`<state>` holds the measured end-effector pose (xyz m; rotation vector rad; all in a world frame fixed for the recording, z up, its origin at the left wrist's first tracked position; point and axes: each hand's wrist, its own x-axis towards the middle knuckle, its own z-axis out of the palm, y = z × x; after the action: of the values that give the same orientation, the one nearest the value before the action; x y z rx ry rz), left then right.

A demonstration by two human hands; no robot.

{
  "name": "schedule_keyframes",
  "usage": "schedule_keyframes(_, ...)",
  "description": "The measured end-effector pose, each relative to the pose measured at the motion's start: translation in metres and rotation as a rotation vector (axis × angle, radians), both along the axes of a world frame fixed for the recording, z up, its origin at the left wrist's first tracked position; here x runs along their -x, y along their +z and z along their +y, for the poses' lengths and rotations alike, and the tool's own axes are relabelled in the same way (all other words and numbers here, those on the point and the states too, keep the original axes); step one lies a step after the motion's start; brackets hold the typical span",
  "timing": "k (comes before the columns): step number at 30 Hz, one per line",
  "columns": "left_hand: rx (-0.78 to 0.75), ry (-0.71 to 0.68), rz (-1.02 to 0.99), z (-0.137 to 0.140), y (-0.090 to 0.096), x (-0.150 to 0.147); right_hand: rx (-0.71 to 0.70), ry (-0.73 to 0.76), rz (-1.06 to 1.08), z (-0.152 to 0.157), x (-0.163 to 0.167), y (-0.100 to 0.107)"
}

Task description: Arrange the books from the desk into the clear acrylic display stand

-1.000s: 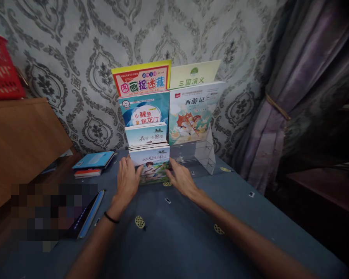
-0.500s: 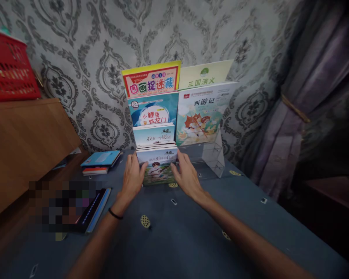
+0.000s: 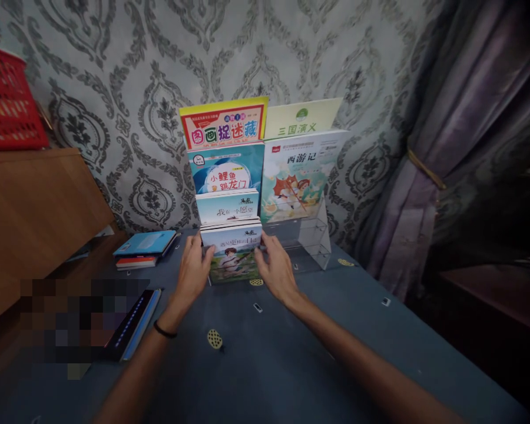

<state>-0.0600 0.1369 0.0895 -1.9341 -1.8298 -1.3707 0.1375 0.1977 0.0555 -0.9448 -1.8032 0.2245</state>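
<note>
A small stack of picture books [image 3: 235, 259], the front cover showing a child playing an instrument, stands in the lowest front tier of a clear display stand [image 3: 314, 238]. My left hand [image 3: 195, 268] grips the stack's left edge, thumb at the front cover and fingers hidden behind. On the opposite edge, my right hand [image 3: 277, 266] clasps it the same way. Just behind are a pale blue book [image 3: 227, 209], a teal carp book [image 3: 227, 159] and a yellow-red book [image 3: 223, 126]. To their right stand a white book [image 3: 298, 171] and a pale green book [image 3: 307, 118].
Blue books [image 3: 145, 242] lie stacked on the left of the dark blue tablecloth [image 3: 265, 365]. Nearer is a dark-covered book [image 3: 135, 324], partly pixelated. A wooden cabinet [image 3: 35, 218] carries a red basket [image 3: 9, 100]. A curtain [image 3: 406, 224] hangs at the right.
The view has shifted slightly, moving the scene a little left. Both hands keep hold of the front books, whose front cover now shows more clearly.
</note>
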Motion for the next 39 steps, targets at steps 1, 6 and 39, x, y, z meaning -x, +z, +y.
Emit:
schedule_keyframes(1, -0.002, 0.001, -0.002, 0.000, 0.000, 0.000, 0.007, 0.008, 0.015, 0.001, 0.000, 0.000)
schedule_keyframes(6, -0.008, 0.004, 0.025, -0.001, 0.002, 0.000, 0.044, 0.051, 0.094, 0.001, 0.000, 0.000)
schedule_keyframes(39, -0.051, -0.008, 0.038, 0.000, 0.015, 0.016, 0.090, 0.087, 0.178, 0.015, 0.008, 0.004)
